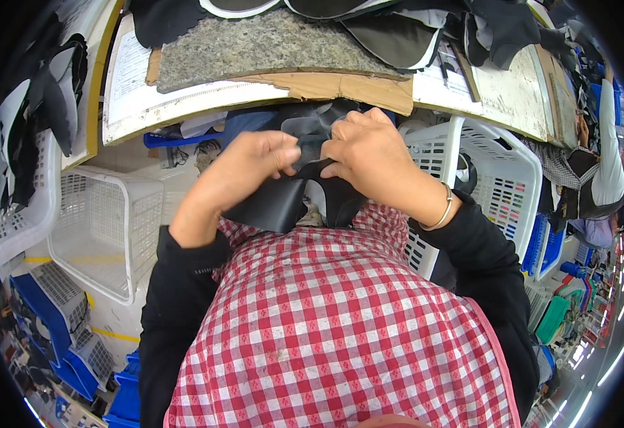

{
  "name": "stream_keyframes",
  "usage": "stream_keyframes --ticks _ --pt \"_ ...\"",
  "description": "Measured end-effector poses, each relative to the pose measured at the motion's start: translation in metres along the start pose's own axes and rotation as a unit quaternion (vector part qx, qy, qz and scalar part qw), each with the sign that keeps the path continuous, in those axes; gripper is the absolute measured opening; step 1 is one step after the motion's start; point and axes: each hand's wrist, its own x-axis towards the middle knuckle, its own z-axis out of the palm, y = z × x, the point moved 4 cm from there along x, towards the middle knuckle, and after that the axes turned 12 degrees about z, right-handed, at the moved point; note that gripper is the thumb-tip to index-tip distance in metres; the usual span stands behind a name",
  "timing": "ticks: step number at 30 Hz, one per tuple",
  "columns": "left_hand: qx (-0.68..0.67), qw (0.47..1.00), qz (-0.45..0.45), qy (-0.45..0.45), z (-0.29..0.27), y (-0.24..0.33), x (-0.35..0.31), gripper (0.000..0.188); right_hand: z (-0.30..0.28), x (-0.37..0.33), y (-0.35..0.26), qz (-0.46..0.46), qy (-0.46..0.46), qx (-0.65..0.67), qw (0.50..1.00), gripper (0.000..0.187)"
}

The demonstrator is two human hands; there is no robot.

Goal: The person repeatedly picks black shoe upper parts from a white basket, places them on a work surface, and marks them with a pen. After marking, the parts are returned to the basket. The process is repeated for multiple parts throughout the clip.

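Over my lap lies a black, smooth, leather-like piece (269,205), with curved cut edges and a pale underside showing at its middle. My right hand (370,151) is closed, its thumb and fingers pinching the upper edge of this piece. Close by on the left, my left hand (255,158) has its thumb pressed to curled fingers at the same upper edge; the exact spot of its grip is partly hidden. More dark, glossy material (308,127) shows just beyond the hands, below the table edge.
A white worktable (255,105) spans the far side, bearing a grey stone slab (269,46), cardboard (355,89) and several black cut pieces (390,39). White plastic baskets stand at left (123,235) and right (515,164). A red checked apron (326,307) covers my lap.
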Motion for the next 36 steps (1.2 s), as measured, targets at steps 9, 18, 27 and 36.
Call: stream_keyframes --ticks 9,18,27,36 --pt "-0.075 0.989 0.004 0.131 0.015 -0.010 -0.010 0.021 -0.002 0.009 0.016 0.057 -0.041 0.144 0.987 0.030" --pt "-0.104 0.985 0.011 0.137 0.017 -0.010 -0.017 0.022 0.002 0.013 0.017 0.083 -0.074 0.144 0.983 0.030" --pt "-0.105 0.984 0.018 0.143 0.018 -0.014 -0.019 0.023 0.001 0.014 0.014 0.088 -0.080 0.130 0.984 0.030" --pt "-0.132 0.986 0.044 0.091 0.009 -0.009 -0.018 0.021 0.007 0.013 0.014 0.100 -0.055 0.109 0.987 0.030"
